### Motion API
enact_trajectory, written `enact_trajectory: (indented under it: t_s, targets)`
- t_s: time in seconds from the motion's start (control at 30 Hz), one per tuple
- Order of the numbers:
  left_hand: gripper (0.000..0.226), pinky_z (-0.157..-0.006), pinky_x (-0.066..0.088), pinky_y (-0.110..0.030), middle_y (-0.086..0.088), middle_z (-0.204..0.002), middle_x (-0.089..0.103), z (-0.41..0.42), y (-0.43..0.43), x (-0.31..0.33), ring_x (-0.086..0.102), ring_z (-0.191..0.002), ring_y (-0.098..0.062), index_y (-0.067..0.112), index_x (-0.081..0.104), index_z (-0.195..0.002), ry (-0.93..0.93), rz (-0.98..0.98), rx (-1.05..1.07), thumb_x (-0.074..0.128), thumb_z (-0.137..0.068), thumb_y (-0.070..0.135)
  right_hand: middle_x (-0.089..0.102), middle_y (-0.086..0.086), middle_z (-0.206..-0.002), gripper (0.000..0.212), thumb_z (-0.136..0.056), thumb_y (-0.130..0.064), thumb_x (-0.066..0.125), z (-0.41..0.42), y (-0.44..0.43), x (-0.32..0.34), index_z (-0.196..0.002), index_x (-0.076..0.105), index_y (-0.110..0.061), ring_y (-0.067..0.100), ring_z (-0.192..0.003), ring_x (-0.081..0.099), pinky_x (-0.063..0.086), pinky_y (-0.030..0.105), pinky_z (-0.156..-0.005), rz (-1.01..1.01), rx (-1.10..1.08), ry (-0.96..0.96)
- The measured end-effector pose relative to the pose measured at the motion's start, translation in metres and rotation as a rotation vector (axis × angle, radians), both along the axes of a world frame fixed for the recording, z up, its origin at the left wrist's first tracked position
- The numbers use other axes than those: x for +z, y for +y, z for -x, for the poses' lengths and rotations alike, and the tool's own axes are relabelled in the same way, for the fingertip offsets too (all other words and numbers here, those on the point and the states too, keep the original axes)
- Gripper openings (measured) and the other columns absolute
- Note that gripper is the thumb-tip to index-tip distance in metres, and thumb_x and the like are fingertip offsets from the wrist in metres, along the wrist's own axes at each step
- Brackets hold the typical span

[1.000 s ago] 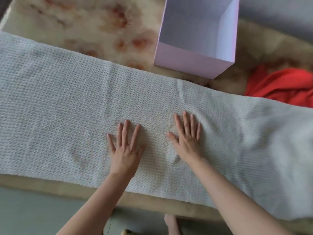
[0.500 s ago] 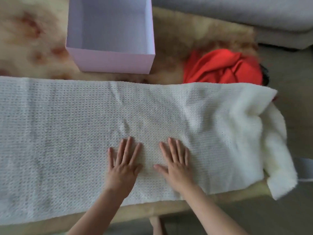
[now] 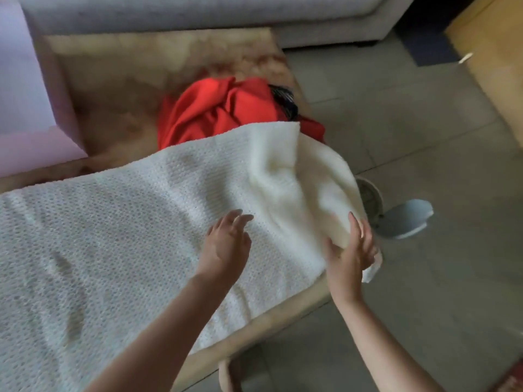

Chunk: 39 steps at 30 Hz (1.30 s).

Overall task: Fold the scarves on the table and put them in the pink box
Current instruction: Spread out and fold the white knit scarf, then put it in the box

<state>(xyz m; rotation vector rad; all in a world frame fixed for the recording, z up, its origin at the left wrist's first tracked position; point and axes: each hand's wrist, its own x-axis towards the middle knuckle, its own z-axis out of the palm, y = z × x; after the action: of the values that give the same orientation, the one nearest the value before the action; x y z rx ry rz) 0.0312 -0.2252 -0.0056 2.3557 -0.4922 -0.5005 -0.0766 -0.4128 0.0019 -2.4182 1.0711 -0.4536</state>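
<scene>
At the tabletop (image 3: 254,329) edge, the right hand (image 3: 351,250) touched the white scarf (image 3: 141,222) at its hanging end, grip too blurred to tell, while just left the left hand (image 3: 226,244) hovered wide-gripped, with the red scarf (image 3: 220,111) beyond and the pink box (image 3: 28,94) far left.

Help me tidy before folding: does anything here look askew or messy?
Yes. The right end of the white scarf slumps bunched over the edge of the table by the right hand, not flat. Behind it the red scarf lies crumpled in a heap, unfolded.
</scene>
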Motion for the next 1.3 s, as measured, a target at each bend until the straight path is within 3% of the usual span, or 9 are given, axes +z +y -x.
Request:
enact_trajectory:
  t_s: [0.13, 0.33, 0.47, 0.57, 0.67, 0.8, 1.07, 1.17, 1.3]
  targets:
    - [0.042, -0.104, 0.037, -0.038, -0.006, -0.138, 0.048, -0.009, -0.057, 0.015, 0.047, -0.125, -0.023, 0.016, 0.051, -0.134, 0.003, 0.071, -0.055, 0.049, -0.092, 0.009, 0.034, 0.009, -0.151, 0.064, -0.085, -0.047, 0.058, 0.003, -0.086, -0.006, -0.139, 0.045, -0.015, 0.03, -0.138, 0.029, 0.022, 0.044, -0.11, -0.14, -0.161, 0.093]
    - [0.052, -0.11, 0.032, -0.035, -0.004, -0.146, 0.038, -0.009, -0.125, 0.026, 0.036, -0.133, -0.021, 0.02, 0.039, -0.142, -0.057, 0.12, -0.163, 0.048, -0.093, 0.009, 0.048, 0.011, -0.139, 0.066, -0.086, -0.045, 0.059, -0.008, -0.171, -0.038, -0.14, 0.04, -0.013, 0.034, -0.124, 0.048, 0.041, 0.043, -0.098, -0.634, -0.316, 0.202]
    - [0.062, -0.117, 0.016, -0.04, 0.001, -0.156, 0.021, 0.003, -0.138, 0.014, 0.015, -0.144, -0.02, 0.028, 0.018, -0.15, 0.074, -0.185, -0.553, 0.049, -0.096, 0.023, 0.033, 0.007, -0.148, 0.087, -0.08, -0.037, 0.068, -0.014, -0.177, -0.055, -0.15, 0.017, -0.028, 0.034, -0.131, 0.038, 0.036, 0.048, -0.107, -0.65, -0.216, 0.451]
    - [0.055, -0.119, -0.001, -0.043, 0.004, -0.159, 0.012, 0.016, -0.121, -0.003, -0.001, -0.147, -0.013, 0.027, 0.027, -0.148, 0.125, -0.397, -0.737, 0.049, -0.097, 0.025, 0.048, 0.009, -0.135, 0.07, -0.071, -0.038, 0.072, -0.005, -0.179, -0.07, -0.135, 0.043, -0.033, 0.034, -0.124, 0.045, 0.041, 0.049, -0.103, -0.534, -0.178, 0.409]
    - [0.046, -0.119, 0.003, -0.035, 0.008, -0.155, 0.024, 0.02, -0.107, -0.009, 0.006, -0.146, -0.009, 0.026, 0.038, -0.143, 0.076, -0.249, -0.546, 0.047, -0.098, 0.021, 0.052, 0.005, -0.125, 0.019, -0.085, -0.029, 0.063, -0.003, -0.179, -0.07, -0.103, 0.064, -0.034, 0.034, -0.125, 0.038, 0.035, 0.046, -0.105, -0.42, -0.152, 0.451]
    - [0.046, -0.119, 0.006, -0.036, 0.01, -0.155, 0.024, 0.022, -0.095, -0.013, 0.008, -0.146, -0.009, 0.026, 0.038, -0.142, 0.088, -0.259, -0.52, 0.047, -0.098, 0.02, 0.047, 0.007, -0.136, 0.019, -0.088, -0.019, 0.054, -0.005, -0.162, -0.067, -0.078, 0.061, -0.032, 0.033, -0.127, 0.034, 0.032, 0.043, -0.106, -0.287, -0.101, 0.387]
    - [0.037, -0.094, 0.039, -0.029, -0.001, -0.126, 0.061, 0.016, -0.087, 0.02, 0.057, -0.113, -0.018, 0.019, 0.053, -0.13, 0.481, 0.25, 0.039, 0.043, -0.099, 0.035, 0.052, -0.01, -0.08, 0.007, -0.097, -0.019, 0.05, -0.016, -0.053, 0.018, -0.092, 0.049, -0.015, -0.003, -0.073, 0.052, 0.042, 0.013, -0.067, -0.412, 0.246, -0.193]
    - [0.045, -0.089, 0.049, -0.038, 0.001, -0.115, 0.065, 0.012, -0.076, 0.037, 0.062, -0.104, -0.017, 0.028, 0.054, -0.123, 0.784, 0.552, 0.316, 0.048, -0.089, 0.057, 0.054, -0.008, -0.086, 0.014, -0.097, -0.03, 0.047, -0.011, 0.017, 0.036, -0.095, 0.051, -0.016, 0.013, -0.084, 0.055, 0.046, 0.026, -0.072, -0.468, 0.399, -0.196]
    - [0.049, -0.084, 0.054, -0.038, -0.004, -0.111, 0.065, 0.01, -0.037, 0.03, 0.065, -0.096, -0.019, 0.036, 0.061, -0.107, 0.793, 0.491, 0.465, 0.072, -0.066, 0.061, 0.065, -0.004, -0.1, 0.017, -0.096, -0.027, 0.048, -0.003, 0.088, 0.026, -0.108, 0.057, -0.019, 0.013, -0.099, 0.062, 0.052, 0.039, -0.084, -0.671, 0.45, -0.091]
